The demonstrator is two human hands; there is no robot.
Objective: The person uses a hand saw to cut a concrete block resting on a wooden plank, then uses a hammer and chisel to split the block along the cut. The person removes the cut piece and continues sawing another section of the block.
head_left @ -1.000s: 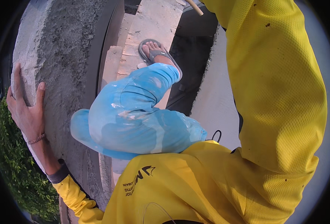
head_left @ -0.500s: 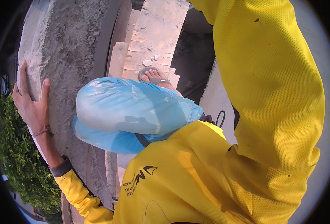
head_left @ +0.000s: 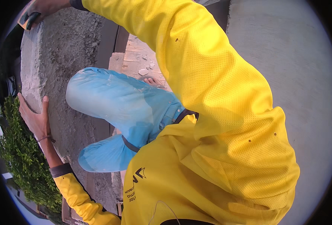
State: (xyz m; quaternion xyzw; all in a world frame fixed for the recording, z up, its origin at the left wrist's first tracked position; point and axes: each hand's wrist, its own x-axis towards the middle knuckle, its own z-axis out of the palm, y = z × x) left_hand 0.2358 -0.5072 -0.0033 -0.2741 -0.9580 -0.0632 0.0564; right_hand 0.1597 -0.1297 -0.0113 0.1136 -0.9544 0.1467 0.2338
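Note:
My left hand (head_left: 34,119) lies flat with its fingers spread on the outer edge of a rough grey plastered wall (head_left: 66,56). My right arm, in a yellow sleeve (head_left: 196,67), reaches across the picture to the top left. There my right hand (head_left: 47,5) grips a small tool with a tan and dark end (head_left: 26,20) at the wall's upper edge. Only part of that hand shows at the rim. My knees in light blue trousers (head_left: 124,105) are bent between the two arms.
A green bush (head_left: 21,165) grows beyond the wall on the left. A bare foot in a sandal (head_left: 151,80) stands on brick-coloured ground with small rubble (head_left: 139,62). A smooth pale grey wall (head_left: 286,56) fills the right side.
My view has swung and my knees have shifted lower. My right arm has stretched up to the top left, bringing the hand and its tool into view. My left hand stays on the wall's edge.

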